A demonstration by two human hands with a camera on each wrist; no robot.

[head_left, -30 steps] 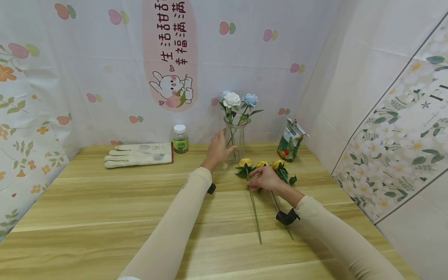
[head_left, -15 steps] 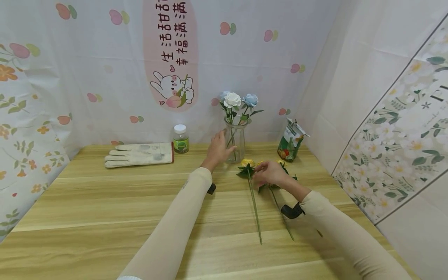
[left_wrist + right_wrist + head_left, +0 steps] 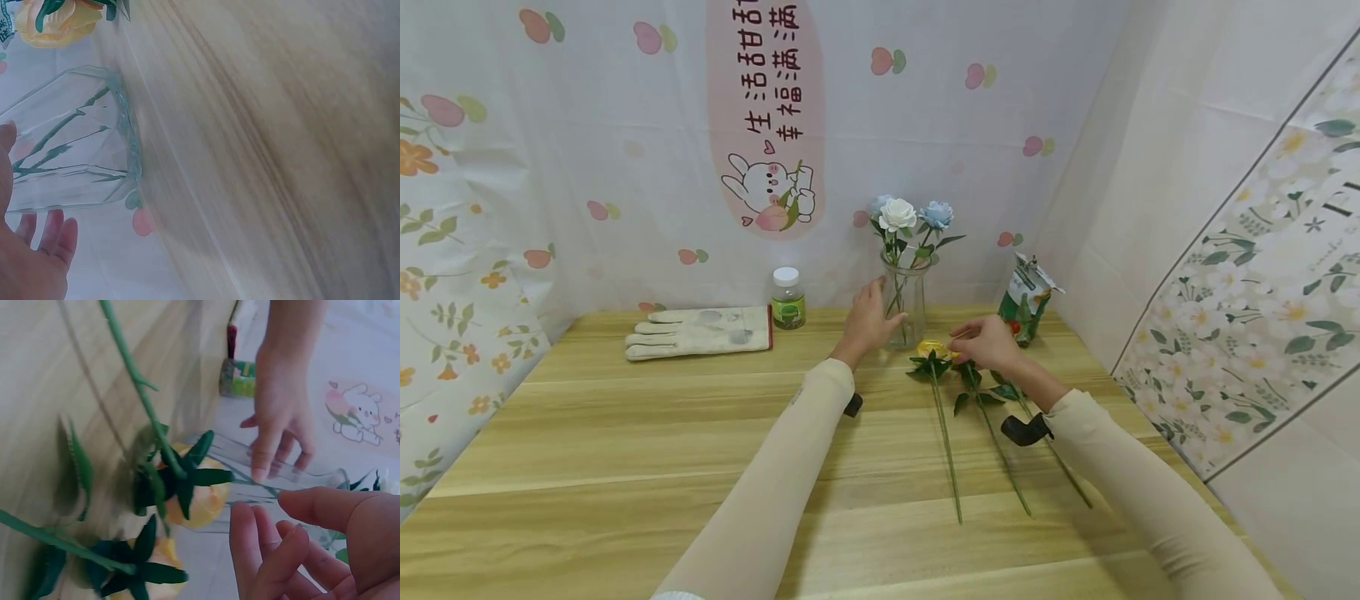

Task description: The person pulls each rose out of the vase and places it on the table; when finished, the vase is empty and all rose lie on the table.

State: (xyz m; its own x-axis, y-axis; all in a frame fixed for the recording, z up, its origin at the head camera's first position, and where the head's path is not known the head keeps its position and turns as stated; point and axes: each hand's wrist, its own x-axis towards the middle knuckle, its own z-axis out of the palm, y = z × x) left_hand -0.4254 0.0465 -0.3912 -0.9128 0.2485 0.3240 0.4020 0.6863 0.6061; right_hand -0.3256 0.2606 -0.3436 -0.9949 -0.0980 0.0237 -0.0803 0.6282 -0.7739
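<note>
In the head view my left hand (image 3: pixel 867 317) holds the clear glass vase (image 3: pixel 912 304), thumb on the near side and fingers on the left. White (image 3: pixel 898 214) and blue roses (image 3: pixel 937 214) stand in it. My right hand (image 3: pixel 988 343) hovers over the heads of the yellow roses lying before the vase; its bent fingers hold nothing in the right wrist view. The left yellow rose (image 3: pixel 933 348) shows its head; the middle one is partly covered, and the right one shows leaves and stem (image 3: pixel 1067 471). Two yellow heads appear below the fingers in the right wrist view, one rose (image 3: pixel 203 494) nearer the vase.
A green printed pouch (image 3: pixel 1024 304) stands behind the right hand. Left of the vase are a small white-capped jar (image 3: pixel 787 298) and a pale work glove (image 3: pixel 700 332). Printed cloth hangs behind the wooden table (image 3: pixel 700 467).
My right hand has left the left rose's stem and moved back and right, above the other yellow heads. The left rose shifted slightly right. My left hand stays at the vase.
</note>
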